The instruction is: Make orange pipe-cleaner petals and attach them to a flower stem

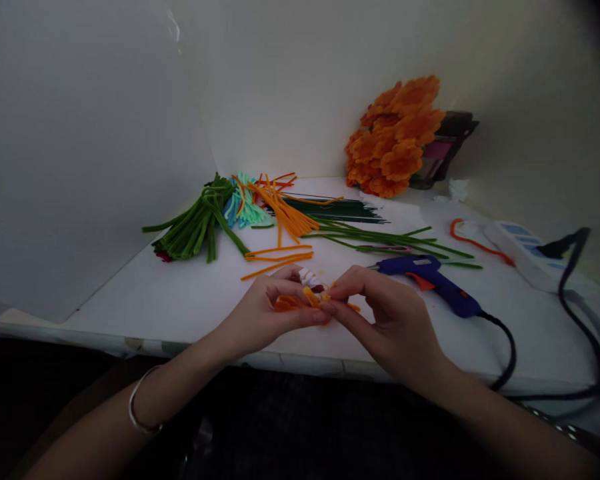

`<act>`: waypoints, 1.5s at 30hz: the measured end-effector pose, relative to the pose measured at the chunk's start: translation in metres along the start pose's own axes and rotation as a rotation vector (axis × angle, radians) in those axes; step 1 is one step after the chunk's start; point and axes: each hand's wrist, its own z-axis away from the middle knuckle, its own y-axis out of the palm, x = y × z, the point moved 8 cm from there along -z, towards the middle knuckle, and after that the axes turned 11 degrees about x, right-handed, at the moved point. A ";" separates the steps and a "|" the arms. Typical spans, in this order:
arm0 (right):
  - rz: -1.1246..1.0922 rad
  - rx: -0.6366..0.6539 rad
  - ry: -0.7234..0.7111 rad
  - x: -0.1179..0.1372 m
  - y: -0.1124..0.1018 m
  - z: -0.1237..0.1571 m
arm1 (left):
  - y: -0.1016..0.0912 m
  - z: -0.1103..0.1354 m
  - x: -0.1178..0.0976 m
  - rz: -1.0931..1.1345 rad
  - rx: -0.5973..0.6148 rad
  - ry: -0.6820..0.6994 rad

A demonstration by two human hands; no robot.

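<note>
My left hand [260, 310] and my right hand [390, 320] meet above the front of the table. Between them is a small orange pipe cleaner piece [290, 303], bent into loops. My left fingers are closed on its left side, and my right thumb and forefinger pinch its other end. The fingers cover much of its shape. Just behind the left fingertips shows something white [309, 276], partly hidden. A few loose orange pipe cleaners [280, 253] lie on the table beyond my left hand. Closest to my right hand is a blue glue gun [430, 273] with an orange trigger.
Green pipe cleaners [193, 230], a teal bunch [247, 207] and an orange bunch [290, 217] lie farther back, near dark green stems [340, 210]. Orange fuzzy flowers [395, 140] stand at the back right. A power strip [525, 253] and black cables [575, 320] occupy the right side.
</note>
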 end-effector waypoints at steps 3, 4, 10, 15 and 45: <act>-0.020 0.095 -0.028 -0.002 0.001 -0.003 | -0.001 0.000 -0.005 -0.030 0.019 0.037; -0.008 0.150 -0.044 -0.002 0.003 -0.005 | -0.001 0.000 -0.007 -0.046 0.027 0.052; 0.172 0.382 -0.224 0.005 0.006 -0.005 | 0.001 0.002 -0.014 -0.194 0.056 0.090; 0.228 0.261 -0.323 0.009 -0.006 -0.002 | 0.001 0.003 -0.013 -0.181 0.042 0.097; 0.431 0.092 -0.294 0.022 -0.009 0.031 | 0.034 0.014 0.019 0.728 0.165 -0.301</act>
